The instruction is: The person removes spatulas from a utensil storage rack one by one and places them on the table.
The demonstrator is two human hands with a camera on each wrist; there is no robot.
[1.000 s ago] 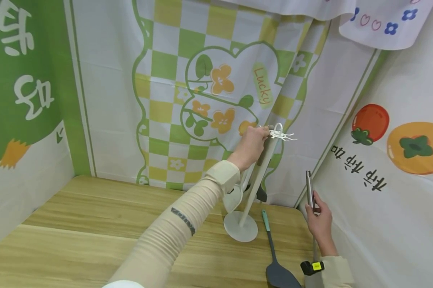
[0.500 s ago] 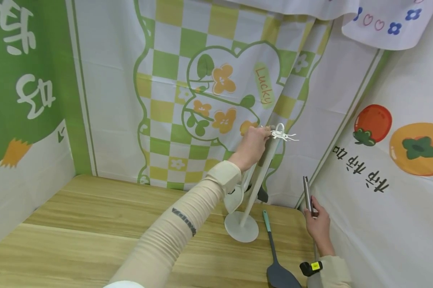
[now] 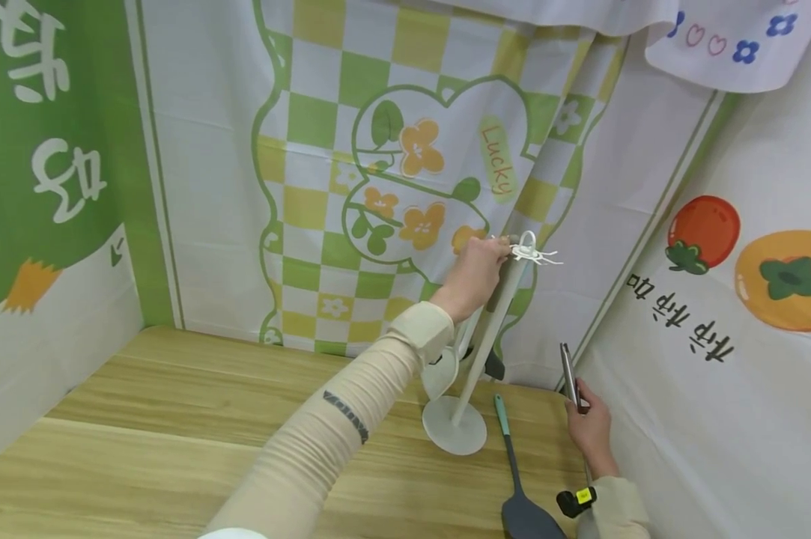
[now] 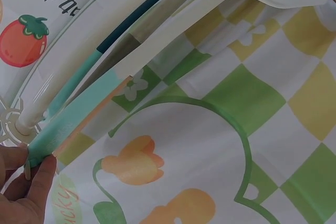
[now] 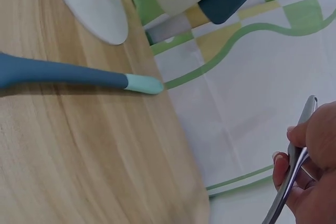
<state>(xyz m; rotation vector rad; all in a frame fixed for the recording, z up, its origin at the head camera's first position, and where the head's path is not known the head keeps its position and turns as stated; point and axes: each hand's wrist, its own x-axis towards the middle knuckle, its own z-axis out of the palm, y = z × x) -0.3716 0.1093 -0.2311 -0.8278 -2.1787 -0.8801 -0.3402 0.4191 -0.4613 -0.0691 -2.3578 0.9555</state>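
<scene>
My left hand (image 3: 475, 275) is at the top of a white utensil stand (image 3: 487, 333), beside its thin hooks. In the left wrist view the left hand (image 4: 29, 187) pinches the end of a mint handle (image 4: 73, 114), which belongs to a white utensil (image 4: 184, 22). More utensils hang alongside the pole. My right hand (image 3: 590, 428) grips a shiny metal utensil (image 3: 568, 374) at the table's right edge; its far end is partly hidden. The right wrist view shows the right hand (image 5: 315, 166) with fingers and thumb around the metal utensil (image 5: 287, 182).
A dark spatula with a mint handle (image 3: 513, 464) lies on the wooden table (image 3: 176, 442), right of the stand's round base (image 3: 439, 434). A checked cloth (image 3: 311, 165) hangs behind the stand. Printed fabric walls (image 3: 702, 404) rise on both sides.
My right hand has moved a little left and down with the metal utensil, which leans more to the left. My left hand keeps its place at the stand's top; the view has shifted slightly.
</scene>
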